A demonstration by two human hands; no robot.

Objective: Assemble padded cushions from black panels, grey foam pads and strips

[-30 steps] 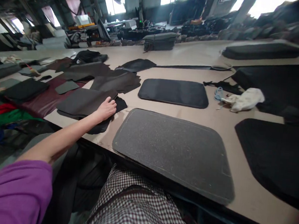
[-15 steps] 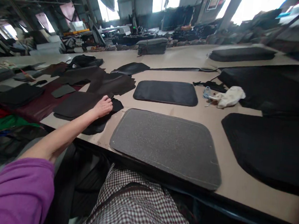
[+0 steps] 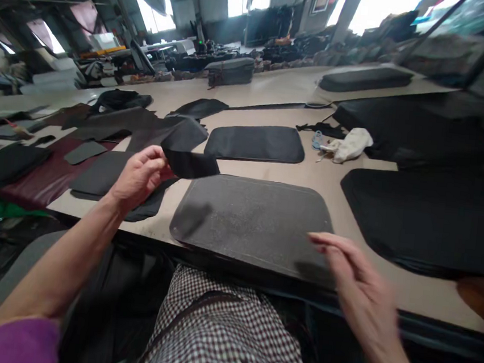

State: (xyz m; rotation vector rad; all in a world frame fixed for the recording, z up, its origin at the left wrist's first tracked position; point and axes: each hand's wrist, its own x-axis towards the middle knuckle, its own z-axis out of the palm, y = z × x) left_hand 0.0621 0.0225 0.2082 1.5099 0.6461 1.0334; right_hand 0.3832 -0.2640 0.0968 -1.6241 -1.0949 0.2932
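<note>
Pinched in my left hand (image 3: pixel 143 175) is a black leather-like piece (image 3: pixel 194 165), lifted and bent, over the left end of a grey panel (image 3: pixel 255 223). That panel has rounded corners, a line along its edge and a worn, speckled face; it lies flat at the table's front edge. My right hand (image 3: pixel 358 281), slightly blurred, hovers above the panel's right end with its fingers stretched out and nothing visible in them. Under and beside my left hand lie stacked black pieces (image 3: pixel 97 176). A black rounded panel (image 3: pixel 256 143) lies just behind the grey one.
A large black panel (image 3: pixel 430 222) lies on the table at right. Behind it are a white cloth bundle (image 3: pixel 354 145), a small blue item (image 3: pixel 317 139) and black sheeting (image 3: pixel 418 127). Dark red material (image 3: pixel 37 176) spreads at left. Grey stacks (image 3: pixel 231 71) stand farther back.
My left hand has raised the black piece from the pile and brought it over the grey panel's left end. My right hand has come into view at the right. The view has shifted slightly.
</note>
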